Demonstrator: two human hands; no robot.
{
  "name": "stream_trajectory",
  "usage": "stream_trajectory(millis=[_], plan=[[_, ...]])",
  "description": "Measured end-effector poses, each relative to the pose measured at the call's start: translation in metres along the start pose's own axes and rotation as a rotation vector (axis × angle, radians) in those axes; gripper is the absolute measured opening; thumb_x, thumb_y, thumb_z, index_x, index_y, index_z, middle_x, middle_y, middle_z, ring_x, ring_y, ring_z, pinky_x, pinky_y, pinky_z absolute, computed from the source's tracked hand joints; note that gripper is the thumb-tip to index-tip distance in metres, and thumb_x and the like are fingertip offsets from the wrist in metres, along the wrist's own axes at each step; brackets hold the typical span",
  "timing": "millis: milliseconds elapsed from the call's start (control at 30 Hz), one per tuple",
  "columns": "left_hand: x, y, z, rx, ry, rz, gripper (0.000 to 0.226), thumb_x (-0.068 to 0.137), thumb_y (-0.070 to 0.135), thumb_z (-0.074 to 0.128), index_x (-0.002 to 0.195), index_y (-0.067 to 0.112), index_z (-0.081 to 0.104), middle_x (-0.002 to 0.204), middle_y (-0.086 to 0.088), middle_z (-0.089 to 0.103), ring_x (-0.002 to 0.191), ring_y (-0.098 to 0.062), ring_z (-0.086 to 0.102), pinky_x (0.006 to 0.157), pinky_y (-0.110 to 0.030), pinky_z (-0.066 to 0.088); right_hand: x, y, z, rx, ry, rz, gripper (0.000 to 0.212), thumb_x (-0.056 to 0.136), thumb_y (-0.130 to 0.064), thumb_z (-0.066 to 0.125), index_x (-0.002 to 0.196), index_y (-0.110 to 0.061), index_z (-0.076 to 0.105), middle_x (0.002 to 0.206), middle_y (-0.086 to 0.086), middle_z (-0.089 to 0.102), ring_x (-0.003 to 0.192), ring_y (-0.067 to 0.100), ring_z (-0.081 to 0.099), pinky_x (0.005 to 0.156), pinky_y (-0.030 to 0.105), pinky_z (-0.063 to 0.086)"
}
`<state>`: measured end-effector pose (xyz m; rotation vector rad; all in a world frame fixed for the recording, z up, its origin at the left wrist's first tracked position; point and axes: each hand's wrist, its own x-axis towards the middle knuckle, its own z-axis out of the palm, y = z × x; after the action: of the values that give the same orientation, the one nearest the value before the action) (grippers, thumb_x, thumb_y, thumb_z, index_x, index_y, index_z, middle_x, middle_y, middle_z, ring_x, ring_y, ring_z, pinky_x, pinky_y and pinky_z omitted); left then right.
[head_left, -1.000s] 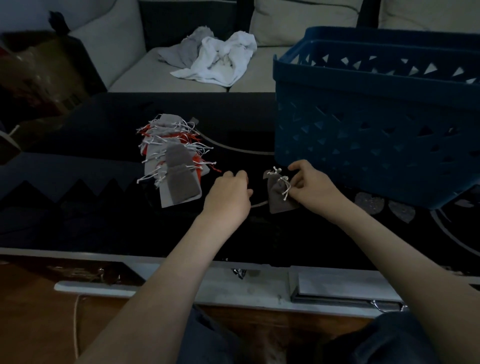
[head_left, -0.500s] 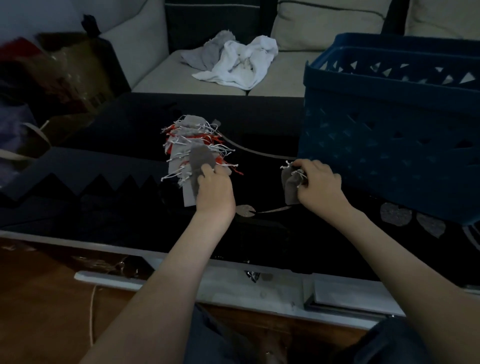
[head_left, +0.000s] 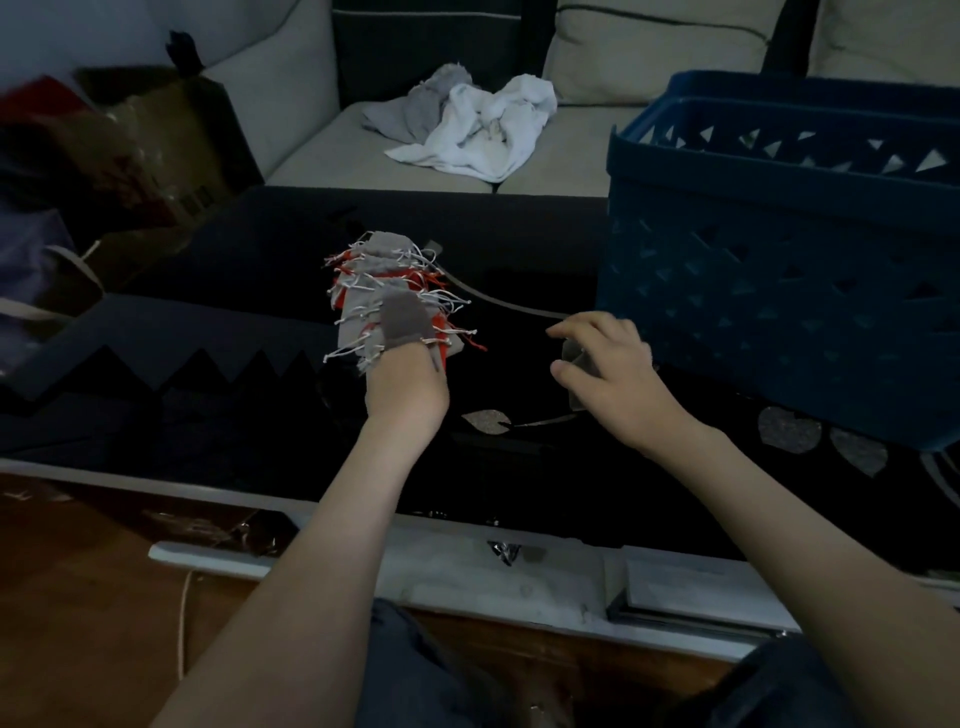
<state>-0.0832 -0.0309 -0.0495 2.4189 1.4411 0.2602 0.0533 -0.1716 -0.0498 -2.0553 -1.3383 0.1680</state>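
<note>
Nearest the camera, the counter's pale front edge (head_left: 363, 525) is running straight across, and both forearms are crossing it onto the black top. There is open dark surface to the left of the arms and a bare strip between the two hands.

The left hand (head_left: 405, 395) is reaching forward with its back up, fingers curled and pinching the lower end of a dark grey pouch (head_left: 405, 322). It is holding that pouch right over the near end of the pile of drawstring pouches (head_left: 371, 273). The grey and red pile is lying mid-counter with white strings fanning off both sides.

The right hand (head_left: 613, 379) is sitting well apart from the left, palm down, thumb and loosely spread fingers curving round a small grey pouch (head_left: 571, 354). Most of that pouch is hiding under the palm, so whether it is touching the counter cannot be told.

Just beside the right hand the blue basket (head_left: 779, 291) is standing on the counter. Its wall is closing off the right side and leaving little room there.

Past the counter's far edge a sofa (head_left: 311, 150) is carrying crumpled towels (head_left: 467, 130). A cardboard box (head_left: 156, 135) is standing at the far left.
</note>
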Motion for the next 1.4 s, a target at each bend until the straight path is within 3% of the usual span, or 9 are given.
stream_trajectory(millis=[133, 200, 367, 500, 667, 833, 933, 1233, 1400], plan=[[-0.004, 0.002, -0.003, -0.065, 0.086, 0.016, 0.025, 0.096, 0.016, 0.046, 0.079, 0.002, 0.058, 0.088, -0.017, 0.064, 0.073, -0.030, 0.057, 0.057, -0.033, 0.039, 0.001, -0.006, 0.001, 0.141, -0.007, -0.009, 0.027, 0.094, -0.020, 0.053, 0.121, -0.017, 0.058, 0.111, -0.009, 0.047, 0.108, 0.007, 0.036, 0.096, 0.018, 0.031], [-0.011, 0.011, -0.006, -0.101, 0.158, 0.110, 0.021, 0.095, 0.015, 0.051, 0.090, -0.001, 0.063, 0.095, -0.015, 0.065, 0.088, -0.032, 0.060, 0.073, -0.039, 0.046, 0.001, -0.010, 0.002, 0.333, -0.009, 0.088, 0.023, 0.097, -0.023, 0.048, 0.115, -0.018, 0.063, 0.105, -0.010, 0.052, 0.104, 0.006, 0.047, 0.088, 0.011, 0.036], [-0.041, 0.048, -0.005, -0.313, 0.092, 0.469, 0.013, 0.092, 0.018, 0.057, 0.090, 0.007, 0.063, 0.097, -0.010, 0.063, 0.095, -0.026, 0.058, 0.077, -0.029, 0.038, 0.005, -0.018, 0.006, 0.959, -0.109, 0.435, 0.044, 0.100, -0.040, 0.037, 0.114, -0.006, 0.061, 0.100, 0.011, 0.064, 0.086, 0.019, 0.060, 0.067, 0.024, 0.052], [-0.050, 0.056, -0.001, -0.416, -0.066, 0.601, 0.011, 0.092, 0.018, 0.059, 0.090, 0.009, 0.063, 0.092, 0.002, 0.056, 0.087, -0.013, 0.055, 0.071, -0.015, 0.038, 0.003, -0.016, -0.006, 1.041, -0.093, 0.460, 0.023, 0.099, -0.026, 0.046, 0.095, -0.013, 0.065, 0.074, 0.000, 0.066, 0.071, 0.015, 0.058, 0.071, 0.033, 0.041], [-0.051, 0.059, -0.001, -0.506, -0.195, 0.649, 0.012, 0.090, 0.028, 0.062, 0.087, 0.017, 0.065, 0.083, 0.013, 0.057, 0.075, 0.005, 0.053, 0.067, -0.004, 0.037, -0.002, -0.008, -0.016, 1.046, -0.072, 0.450, 0.017, 0.096, -0.013, 0.052, 0.108, -0.010, 0.063, 0.085, 0.002, 0.068, 0.076, 0.012, 0.066, 0.066, 0.023, 0.054], [-0.045, 0.059, -0.003, -0.544, -0.154, 0.331, 0.050, 0.099, 0.045, 0.038, 0.062, 0.022, 0.061, 0.067, 0.006, 0.065, 0.066, -0.008, 0.060, 0.074, -0.025, 0.043, -0.004, -0.002, -0.023, 1.058, -0.029, 0.448, 0.017, 0.096, -0.011, 0.050, 0.101, -0.011, 0.066, 0.092, 0.008, 0.065, 0.083, 0.014, 0.061, 0.076, 0.027, 0.050], [-0.040, 0.060, -0.006, -0.626, -0.310, 0.059, 0.064, 0.099, 0.055, 0.026, 0.063, 0.018, 0.064, 0.067, 0.004, 0.065, 0.063, -0.010, 0.058, 0.070, -0.027, 0.045, -0.005, 0.003, -0.025, 1.115, 0.021, 0.448, 0.017, 0.096, -0.012, 0.051, 0.096, -0.011, 0.067, 0.087, 0.005, 0.067, 0.081, 0.012, 0.062, 0.076, 0.023, 0.049], [-0.045, 0.071, -0.008, -1.160, -0.646, -0.178, 0.039, 0.100, 0.041, 0.039, 0.102, 0.013, 0.066, 0.095, 0.001, 0.068, 0.089, -0.011, 0.062, 0.070, -0.021, 0.049, -0.009, 0.008, -0.031, 1.168, 0.045, 0.492, 0.019, 0.097, -0.011, 0.048, 0.095, -0.010, 0.067, 0.086, 0.004, 0.072, 0.081, 0.012, 0.067, 0.073, 0.025, 0.052], [-0.045, 0.075, -0.009, -1.412, -0.610, -0.270, 0.029, 0.100, 0.032, 0.044, 0.091, 0.019, 0.068, 0.091, 0.001, 0.068, 0.089, -0.010, 0.062, 0.082, -0.024, 0.048, -0.010, 0.004, -0.030, 1.143, 0.038, 0.501, 0.018, 0.096, -0.010, 0.049, 0.094, -0.008, 0.067, 0.083, 0.004, 0.071, 0.079, 0.013, 0.067, 0.072, 0.024, 0.052]])
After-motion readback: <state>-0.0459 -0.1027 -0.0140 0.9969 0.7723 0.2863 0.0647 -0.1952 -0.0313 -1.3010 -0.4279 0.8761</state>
